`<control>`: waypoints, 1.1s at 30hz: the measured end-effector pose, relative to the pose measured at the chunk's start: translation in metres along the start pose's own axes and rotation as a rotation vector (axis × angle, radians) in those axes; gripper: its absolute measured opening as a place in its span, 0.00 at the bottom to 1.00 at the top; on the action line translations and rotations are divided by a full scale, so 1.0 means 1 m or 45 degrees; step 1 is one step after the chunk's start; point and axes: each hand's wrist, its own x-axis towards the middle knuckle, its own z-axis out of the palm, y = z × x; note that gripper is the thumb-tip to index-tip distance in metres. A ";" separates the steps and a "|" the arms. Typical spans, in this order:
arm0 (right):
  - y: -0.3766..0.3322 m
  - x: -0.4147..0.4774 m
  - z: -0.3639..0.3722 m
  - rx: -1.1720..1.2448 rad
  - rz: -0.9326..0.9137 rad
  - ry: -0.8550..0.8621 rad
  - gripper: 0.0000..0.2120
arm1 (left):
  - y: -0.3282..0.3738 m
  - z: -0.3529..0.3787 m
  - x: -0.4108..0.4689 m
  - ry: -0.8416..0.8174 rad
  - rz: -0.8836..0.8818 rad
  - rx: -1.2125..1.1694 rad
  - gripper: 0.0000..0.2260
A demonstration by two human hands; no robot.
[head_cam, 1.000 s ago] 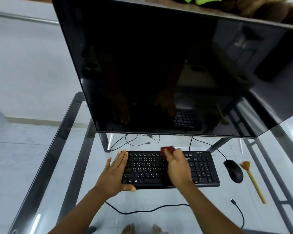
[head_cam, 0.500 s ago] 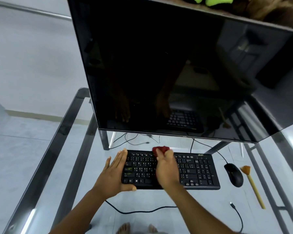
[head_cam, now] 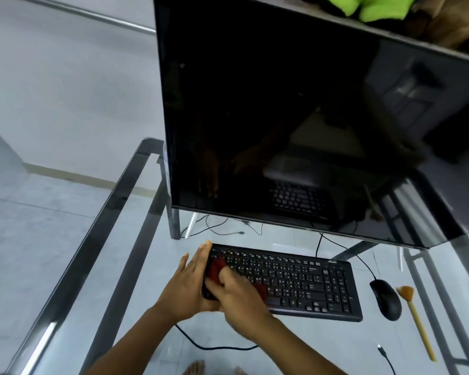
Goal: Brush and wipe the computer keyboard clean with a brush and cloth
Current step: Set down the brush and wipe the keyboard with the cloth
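A black keyboard (head_cam: 295, 280) lies on the glass desk (head_cam: 136, 239) under the monitor. My right hand (head_cam: 238, 296) presses a red cloth (head_cam: 217, 267) onto the keys at the keyboard's left end. My left hand (head_cam: 186, 282) lies flat against the keyboard's left edge, fingers straight and together, thumb under the front corner. The brush (head_cam: 414, 318), with orange bristles and a long yellow handle, rests on the glass to the right of the mouse, untouched.
A big dark monitor (head_cam: 295, 117) leans over the keyboard. A black mouse (head_cam: 385, 303) sits right of the keyboard, its cable running back. A loose black cable (head_cam: 214, 346) curls along the desk's front. My bare feet show through the glass.
My right hand has slid the red cloth from the keyboard's top middle leftward to its left end. The left hand stays at the left edge. The view has shifted left.
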 end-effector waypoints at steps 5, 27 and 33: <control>0.021 0.029 -0.030 0.162 0.461 0.346 0.16 | 0.002 -0.002 0.000 -0.018 -0.017 -0.020 0.61; 0.003 0.054 -0.027 0.837 0.779 0.246 0.11 | 0.000 0.000 -0.003 0.011 -0.012 -0.015 0.60; 0.034 0.021 -0.039 0.584 0.646 0.155 0.08 | -0.001 0.000 -0.003 0.000 -0.028 -0.010 0.61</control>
